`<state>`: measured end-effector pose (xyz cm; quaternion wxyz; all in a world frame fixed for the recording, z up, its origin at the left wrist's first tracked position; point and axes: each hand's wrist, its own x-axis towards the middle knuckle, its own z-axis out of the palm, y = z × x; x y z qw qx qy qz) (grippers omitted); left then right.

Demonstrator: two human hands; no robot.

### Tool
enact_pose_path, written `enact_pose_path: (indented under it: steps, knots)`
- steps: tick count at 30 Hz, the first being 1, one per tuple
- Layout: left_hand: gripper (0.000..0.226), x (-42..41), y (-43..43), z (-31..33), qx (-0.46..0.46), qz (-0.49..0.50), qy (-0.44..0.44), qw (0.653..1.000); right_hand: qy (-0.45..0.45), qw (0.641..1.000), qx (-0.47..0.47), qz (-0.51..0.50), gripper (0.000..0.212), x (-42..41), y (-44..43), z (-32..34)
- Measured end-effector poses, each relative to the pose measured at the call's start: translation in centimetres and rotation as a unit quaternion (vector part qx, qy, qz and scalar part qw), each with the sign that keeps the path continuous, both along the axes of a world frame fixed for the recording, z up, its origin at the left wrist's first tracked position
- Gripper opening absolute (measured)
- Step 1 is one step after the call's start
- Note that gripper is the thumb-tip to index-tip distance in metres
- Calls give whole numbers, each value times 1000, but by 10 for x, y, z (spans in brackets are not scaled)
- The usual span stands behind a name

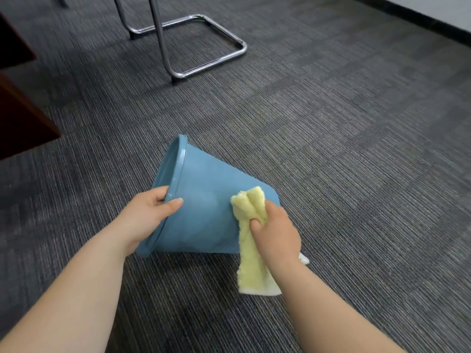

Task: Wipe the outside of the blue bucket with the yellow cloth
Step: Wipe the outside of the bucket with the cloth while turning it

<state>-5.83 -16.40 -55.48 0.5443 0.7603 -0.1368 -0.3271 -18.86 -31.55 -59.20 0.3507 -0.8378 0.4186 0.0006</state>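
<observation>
In the lower middle of the frame a blue bucket (pixel 204 207) lies tipped on its side on a grey striped carpet (pixel 344 149), with its open mouth turned toward the left of the frame and its narrower base toward the right. The person's left hand (pixel 150 215) grips the rim at the near side of the mouth: the thumb lies over the outer wall just below the rim band, while the fingers curl over the edge into the opening, so the rim is pinched between them. The person's right hand (pixel 275 233) is closed in a fist around a yellow cloth (pixel 251 225), bunching it at the middle. The upper folds of the cloth stick out above the fist and press against the bucket's outer wall near its base, and the rest hangs down below the hand, its pale lower edge reaching toward the carpet. Both forearms are bare and enter from the bottom corners of the frame. In the upper middle of the frame stands the chrome tube base of a chair (pixel 204 44), well apart from the bucket. A dark reddish-brown piece of furniture (pixel 17 110) fills the left edge, and a pale wall with a dark skirting strip (pixel 420 19) crosses the upper right corner.
</observation>
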Motion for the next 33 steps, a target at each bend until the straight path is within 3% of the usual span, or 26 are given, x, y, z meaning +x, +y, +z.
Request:
enact_pose_path:
  steps: [7, 14, 21, 28, 33]
  knots:
    - [17, 2, 2, -2, 14, 11, 1, 1000, -54, 989, -24, 132, 47, 7, 31, 9]
    - [17, 1, 4, -2, 22, 8, -3, 1000, 54, 998, -6, -18, 38, -8, -8, -2]
    - [16, -1, -2, -2, 15, 25, -17, 999, -22, 997, -6, 73, 36, 5, 12, 5]
    - [20, -4, -1, -2, 4, 13, -15, 1000, 62, 997, 24, -45, 37, -12, -20, -8]
    - [19, -2, -4, -4, 11, 33, -37, 999, 9, 1000, 18, 7, 33, -2, -10, -5]
